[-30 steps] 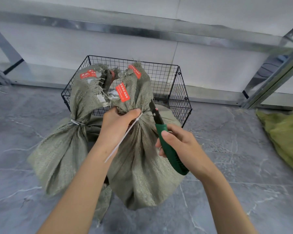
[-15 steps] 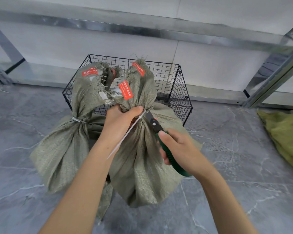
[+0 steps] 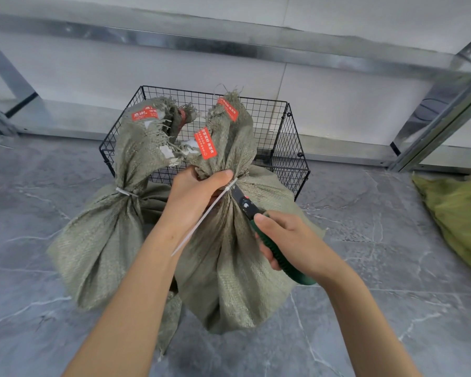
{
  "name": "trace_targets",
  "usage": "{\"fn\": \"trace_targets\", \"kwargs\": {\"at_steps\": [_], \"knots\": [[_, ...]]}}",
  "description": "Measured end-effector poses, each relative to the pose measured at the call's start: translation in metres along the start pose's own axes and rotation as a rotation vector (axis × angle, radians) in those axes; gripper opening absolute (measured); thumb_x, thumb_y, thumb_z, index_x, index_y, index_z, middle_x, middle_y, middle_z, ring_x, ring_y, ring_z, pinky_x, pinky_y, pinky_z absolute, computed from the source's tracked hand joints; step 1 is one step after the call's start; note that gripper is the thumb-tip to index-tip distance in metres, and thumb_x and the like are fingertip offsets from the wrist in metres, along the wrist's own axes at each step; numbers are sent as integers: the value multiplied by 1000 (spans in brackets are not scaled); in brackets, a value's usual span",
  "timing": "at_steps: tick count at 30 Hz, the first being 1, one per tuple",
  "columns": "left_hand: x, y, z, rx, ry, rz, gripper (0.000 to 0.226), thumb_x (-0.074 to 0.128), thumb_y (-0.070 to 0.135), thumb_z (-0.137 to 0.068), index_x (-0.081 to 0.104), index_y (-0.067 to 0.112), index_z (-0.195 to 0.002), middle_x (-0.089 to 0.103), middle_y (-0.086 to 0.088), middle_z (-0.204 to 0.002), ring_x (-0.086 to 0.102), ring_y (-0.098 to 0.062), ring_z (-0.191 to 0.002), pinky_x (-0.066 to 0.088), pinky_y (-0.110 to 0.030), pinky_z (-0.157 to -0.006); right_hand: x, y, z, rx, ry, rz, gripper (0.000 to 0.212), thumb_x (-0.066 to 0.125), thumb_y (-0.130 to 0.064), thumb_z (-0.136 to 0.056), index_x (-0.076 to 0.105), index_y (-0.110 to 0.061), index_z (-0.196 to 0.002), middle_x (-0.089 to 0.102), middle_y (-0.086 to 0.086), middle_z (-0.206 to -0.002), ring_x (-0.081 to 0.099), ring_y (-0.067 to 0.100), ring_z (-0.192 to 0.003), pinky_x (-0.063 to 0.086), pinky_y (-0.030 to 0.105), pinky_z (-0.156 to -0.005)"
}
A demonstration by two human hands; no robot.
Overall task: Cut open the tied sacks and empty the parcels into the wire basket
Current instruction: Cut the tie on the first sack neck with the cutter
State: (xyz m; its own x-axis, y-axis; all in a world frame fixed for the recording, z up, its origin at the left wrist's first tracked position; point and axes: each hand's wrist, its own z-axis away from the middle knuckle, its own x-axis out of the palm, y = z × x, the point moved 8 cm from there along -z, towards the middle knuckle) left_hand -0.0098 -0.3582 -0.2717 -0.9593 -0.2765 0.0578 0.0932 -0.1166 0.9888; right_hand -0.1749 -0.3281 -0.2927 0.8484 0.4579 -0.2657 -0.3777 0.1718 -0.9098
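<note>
Now the knife [image 3: 249,209] gripped by the right hand [image 3: 291,240] has reached the zip tie [image 3: 201,217] from five o'clock; the left hand [image 3: 196,191] clutches the sack [image 3: 229,268], so the cut looks imminent.

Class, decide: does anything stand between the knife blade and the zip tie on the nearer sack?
Nothing visible does. The knife in the right hand reaches the zip tie; the left hand grips the sack neck right beside it.

Bright, even, soft light with faint shadows; sharp focus, and wide-angle bending toward the edges.
</note>
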Motion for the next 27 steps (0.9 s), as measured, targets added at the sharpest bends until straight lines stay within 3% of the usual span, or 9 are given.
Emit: {"fn": "trace_targets", "kwargs": {"at_steps": [8, 14, 18, 21, 24, 27], "knots": [[0, -2, -2, 5, -56, -12, 8, 68, 22, -84, 66, 21, -77, 71, 10, -63, 66, -2, -58, 49, -16, -53, 0, -6, -1, -77, 22, 70, 34, 44, -32, -99, 47, -11, -73, 53, 2, -55, 47, 17, -48, 42, 26, -49], [2, -12, -5, -41, -65, 72, 7, 66, 18, -86, 65, 14, -80, 71, 0, -69, 67, -13, -62, 53, -25, -62, -2, -11, -2, -186, 90, 58, 27, 54, -24, -95, 50, -9, -74, 55, 0, -56, 51, 12, -49, 45, 26, -53], [6, -10, -2, -28, -35, 153, 8, 64, 12, -86, 64, 14, -79, 67, 0, -66, 64, -14, -61, 50, -25, -59, -3, -12, -3, -249, 189, 68, 20, 62, -20, -90, 54, -11, -74, 54, -4, -55, 50, 11, -52, 45, 38, -54], [3, -12, -3, 11, 57, 118, 2, 66, 13, -83, 66, 15, -82, 70, 5, -69, 67, -13, -71, 53, -28, -70, -1, -14, -3, -270, 258, 70, 24, 60, -21, -91, 51, -14, -70, 54, -4, -55, 51, 12, -52, 46, 42, -54], [2, -12, -3, 30, 122, 32, 9, 67, 30, -73, 67, 23, -78, 70, 5, -77, 68, -20, -85, 53, -42, -87, 2, -16, -4, -255, 296, 52, 24, 59, -22, -92, 50, -15, -70, 55, -3, -56, 51, 12, -52, 45, 39, -53], [3, -12, -5, 19, 128, 15, 9, 64, 33, -77, 63, 24, -79, 70, 6, -83, 66, -17, -91, 49, -43, -93, 2, -17, -7, -228, 292, 56, 23, 58, -23, -91, 51, -15, -71, 56, -3, -58, 51, 11, -52, 47, 40, -55]]}}
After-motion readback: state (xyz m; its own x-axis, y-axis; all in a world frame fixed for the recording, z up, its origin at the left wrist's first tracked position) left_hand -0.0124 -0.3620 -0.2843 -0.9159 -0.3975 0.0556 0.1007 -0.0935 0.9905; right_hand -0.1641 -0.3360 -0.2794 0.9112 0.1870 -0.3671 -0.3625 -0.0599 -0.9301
